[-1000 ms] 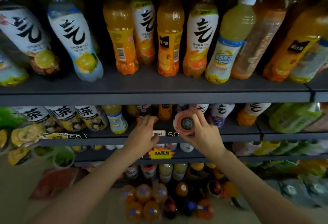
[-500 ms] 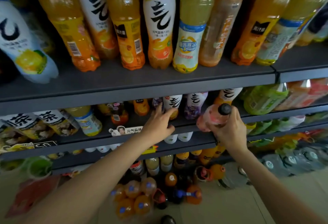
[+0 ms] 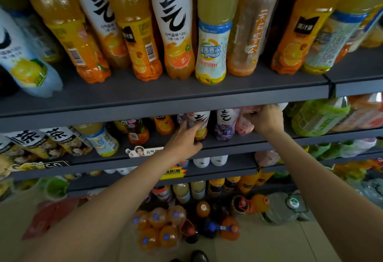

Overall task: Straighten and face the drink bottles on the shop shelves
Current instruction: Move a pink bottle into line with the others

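The pink bottle [image 3: 245, 122] stands on the second shelf [image 3: 238, 144], near its front edge, its top tucked under the upper shelf [image 3: 165, 100]. The right hand [image 3: 266, 119] has its fingers curled round the bottle's upper part. Just to the left stands a purple-labelled bottle [image 3: 226, 125], then a white-labelled bottle [image 3: 199, 122]. The left hand [image 3: 184, 138] grips the white-labelled bottle near its base, fingers wrapped round it. Orange and yellow drink bottles [image 3: 213, 33] line the upper shelf.

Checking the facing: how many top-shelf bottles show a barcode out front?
2. The left orange bottle stands near the left end; the middle orange bottle stands just left of the central white-labelled bottle. Far-right labels are too blurred to rule out more.
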`<act>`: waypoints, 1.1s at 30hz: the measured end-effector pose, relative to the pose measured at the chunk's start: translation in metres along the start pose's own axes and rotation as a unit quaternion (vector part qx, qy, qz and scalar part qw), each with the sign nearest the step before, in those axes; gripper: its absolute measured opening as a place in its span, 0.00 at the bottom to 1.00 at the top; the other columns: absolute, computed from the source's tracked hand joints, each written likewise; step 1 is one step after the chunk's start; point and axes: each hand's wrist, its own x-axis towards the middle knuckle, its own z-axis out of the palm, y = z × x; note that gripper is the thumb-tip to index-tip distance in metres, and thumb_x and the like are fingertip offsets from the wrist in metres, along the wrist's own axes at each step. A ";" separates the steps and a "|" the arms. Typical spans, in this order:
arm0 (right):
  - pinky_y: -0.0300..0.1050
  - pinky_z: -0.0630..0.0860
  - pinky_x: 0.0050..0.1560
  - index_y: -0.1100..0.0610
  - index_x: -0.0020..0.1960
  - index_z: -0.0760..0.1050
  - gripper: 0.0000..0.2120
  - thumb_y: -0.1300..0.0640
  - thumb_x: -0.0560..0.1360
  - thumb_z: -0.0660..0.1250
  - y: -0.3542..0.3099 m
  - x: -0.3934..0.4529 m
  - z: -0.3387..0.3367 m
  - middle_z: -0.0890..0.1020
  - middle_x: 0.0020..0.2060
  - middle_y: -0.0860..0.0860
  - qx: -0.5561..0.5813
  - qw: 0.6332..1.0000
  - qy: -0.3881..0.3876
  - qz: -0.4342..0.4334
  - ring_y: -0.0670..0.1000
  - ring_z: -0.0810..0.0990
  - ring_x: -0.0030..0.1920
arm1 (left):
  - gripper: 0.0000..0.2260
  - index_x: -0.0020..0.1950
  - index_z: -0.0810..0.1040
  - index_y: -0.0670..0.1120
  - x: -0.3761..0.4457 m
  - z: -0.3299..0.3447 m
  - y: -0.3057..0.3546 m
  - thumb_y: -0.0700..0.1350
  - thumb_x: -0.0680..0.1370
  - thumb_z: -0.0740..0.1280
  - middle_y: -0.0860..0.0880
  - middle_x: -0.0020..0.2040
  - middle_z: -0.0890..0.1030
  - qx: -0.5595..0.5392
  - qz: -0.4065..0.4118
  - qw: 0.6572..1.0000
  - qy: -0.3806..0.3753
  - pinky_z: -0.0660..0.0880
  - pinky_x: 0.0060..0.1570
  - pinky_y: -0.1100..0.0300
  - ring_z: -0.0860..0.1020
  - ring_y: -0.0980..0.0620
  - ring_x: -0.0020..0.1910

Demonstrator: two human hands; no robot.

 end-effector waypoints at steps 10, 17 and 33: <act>0.54 0.71 0.46 0.64 0.67 0.66 0.24 0.53 0.76 0.66 -0.009 -0.015 0.006 0.67 0.66 0.64 -0.039 0.998 0.035 0.045 0.67 0.74 0.57 | 0.30 0.76 0.52 0.48 -0.020 -0.017 0.002 0.44 0.78 0.63 0.47 0.75 0.54 0.037 0.024 0.999 -0.002 0.67 0.62 0.52 0.64 0.44 0.70; 0.54 0.71 0.41 0.63 0.58 0.72 0.12 0.62 0.76 0.63 -0.040 -0.081 0.010 0.75 0.55 0.62 -0.011 0.999 0.034 0.009 0.65 0.77 0.49 | 0.24 0.73 0.61 0.47 -0.046 -0.044 -0.019 0.41 0.77 0.62 0.49 0.68 0.69 0.036 0.115 0.992 0.044 0.73 0.55 0.54 0.75 0.51 0.59; 0.49 0.75 0.47 0.62 0.62 0.72 0.22 0.52 0.73 0.70 -0.374 -0.133 0.011 0.80 0.51 0.59 0.181 0.945 0.050 -0.268 0.57 0.79 0.50 | 0.14 0.61 0.71 0.39 -0.141 -0.211 -0.191 0.35 0.75 0.65 0.43 0.57 0.71 -0.132 0.038 0.911 0.389 0.74 0.49 0.53 0.75 0.51 0.46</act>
